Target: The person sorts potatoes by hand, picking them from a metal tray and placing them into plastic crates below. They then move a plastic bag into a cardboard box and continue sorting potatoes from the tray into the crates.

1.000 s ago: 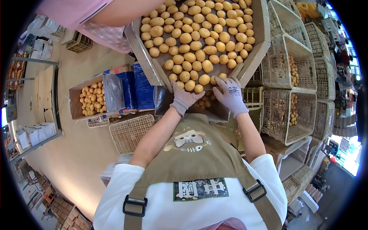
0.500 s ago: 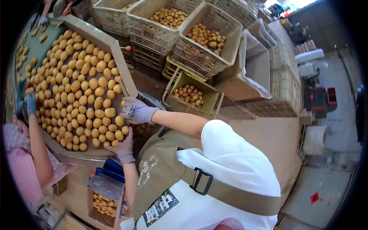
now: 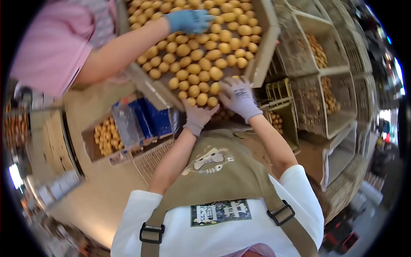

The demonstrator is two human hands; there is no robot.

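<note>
Many round yellow-brown potatoes [image 3: 193, 80] lie spread on a sorting table with raised side walls [image 3: 266, 47]. At its narrow near end is my left hand [image 3: 199, 115], in a pale glove, its fingers apart and touching the nearest potatoes. My right hand [image 3: 240, 97], in a matching glove with dark print, rests at the right corner of this end. Its fingers are stretched out beside the potatoes, with the fingertips partly over them. Neither hand is closed round a potato. Below the table's end, between my hands, more potatoes show in shadow.
On the left, a co-worker's blue-gloved hand [image 3: 190, 21] reaches over the potatoes. A carton of potatoes [image 3: 108, 136] with a plastic liner stands at lower left. Stacked crates [image 3: 321, 103] holding potatoes line the right side, beside a green bin [image 3: 287, 124].
My view has swung round towards the co-worker's side. The co-worker's blue-gloved hand now reaches farther over the potatoes. Both my hands remain at the table's near end.
</note>
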